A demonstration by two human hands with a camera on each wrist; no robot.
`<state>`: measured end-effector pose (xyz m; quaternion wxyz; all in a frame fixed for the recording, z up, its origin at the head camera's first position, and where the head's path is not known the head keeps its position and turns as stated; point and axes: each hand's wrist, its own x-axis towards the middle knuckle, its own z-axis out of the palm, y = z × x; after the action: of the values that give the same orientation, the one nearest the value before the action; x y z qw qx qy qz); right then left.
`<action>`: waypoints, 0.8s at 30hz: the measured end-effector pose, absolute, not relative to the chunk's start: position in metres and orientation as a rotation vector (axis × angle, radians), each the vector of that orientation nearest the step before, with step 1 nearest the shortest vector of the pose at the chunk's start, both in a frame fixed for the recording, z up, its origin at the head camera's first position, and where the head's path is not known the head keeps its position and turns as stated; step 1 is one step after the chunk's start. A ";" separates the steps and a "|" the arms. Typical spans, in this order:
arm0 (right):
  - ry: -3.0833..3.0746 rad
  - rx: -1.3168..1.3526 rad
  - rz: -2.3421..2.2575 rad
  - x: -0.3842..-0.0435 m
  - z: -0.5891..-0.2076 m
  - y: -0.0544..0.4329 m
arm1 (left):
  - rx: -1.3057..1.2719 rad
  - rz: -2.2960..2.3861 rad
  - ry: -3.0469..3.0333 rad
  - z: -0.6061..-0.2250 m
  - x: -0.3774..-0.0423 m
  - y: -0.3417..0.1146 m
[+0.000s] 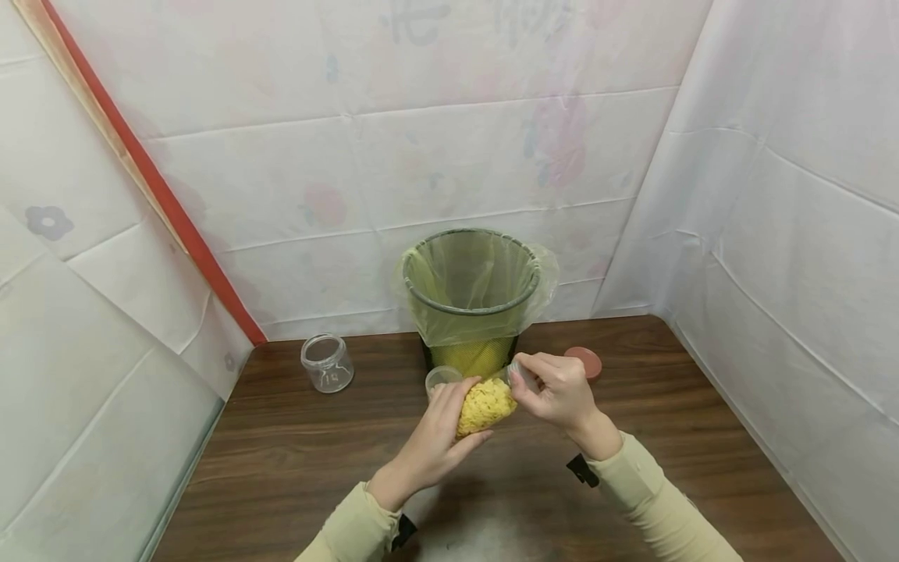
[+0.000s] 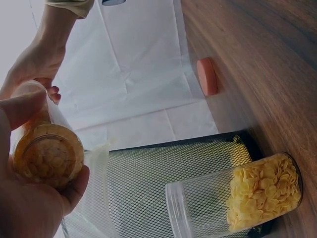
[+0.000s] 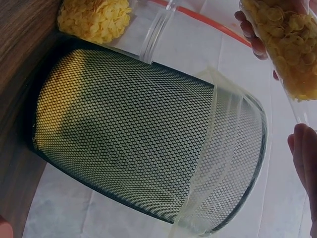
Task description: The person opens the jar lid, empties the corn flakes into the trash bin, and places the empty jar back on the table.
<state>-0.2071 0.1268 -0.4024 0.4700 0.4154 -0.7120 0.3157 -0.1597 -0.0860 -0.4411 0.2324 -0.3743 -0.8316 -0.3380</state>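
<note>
My left hand (image 1: 430, 443) grips a see-through jar of yellow flakes (image 1: 486, 407), tilted over so that its round base (image 2: 48, 157) faces the left wrist camera. At the jar's other end my right hand (image 1: 559, 390) has its fingers curled at the mouth and seems to pinch the rim. Part of that rim is hidden behind the fingers. Just beyond the hands stands a second see-through jar (image 2: 265, 193), about half filled with the same flakes and without a lid on it. Behind both jars is a mesh bin (image 3: 129, 129).
A thin yellowish bag (image 1: 442, 320) lines the bin and folds over its rim. To the left stands another see-through jar (image 1: 328, 364) with no flakes in it. A round pink lid (image 1: 584, 363) lies right of the bin on the wooden table (image 1: 281, 468). White sheets (image 1: 281, 179) hang around the table.
</note>
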 end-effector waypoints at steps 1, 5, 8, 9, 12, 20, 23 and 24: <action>-1.744 1.017 0.772 -0.207 -0.402 0.127 | -1.033 -0.928 -2.286 -0.441 -0.160 -0.086; -1.729 1.010 0.755 -0.208 -0.402 0.128 | -1.061 -0.919 -2.285 -0.439 -0.162 -0.087; -1.710 1.002 0.749 -0.208 -0.402 0.130 | -1.090 -0.902 -2.288 -0.437 -0.164 -0.086; -1.705 1.000 0.750 -0.208 -0.402 0.130 | -1.100 -0.899 -2.292 -0.436 -0.165 -0.086; -1.697 0.994 0.753 -0.209 -0.402 0.131 | -1.126 -0.893 -2.312 -0.434 -0.168 -0.087; -1.645 0.996 0.724 -0.210 -0.403 0.132 | -1.161 -1.020 -2.413 -0.431 -0.169 -0.088; -1.577 1.036 0.693 -0.210 -0.402 0.132 | -1.166 -1.161 -2.462 -0.431 -0.166 -0.089; -1.555 1.053 0.688 -0.210 -0.401 0.132 | -1.162 -1.212 -2.473 -0.431 -0.165 -0.090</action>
<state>-0.2097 0.1321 -0.4009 0.5404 0.4429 -0.6543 0.2895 -0.1645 -0.0896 -0.4308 0.0764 -0.3877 -0.8249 -0.4042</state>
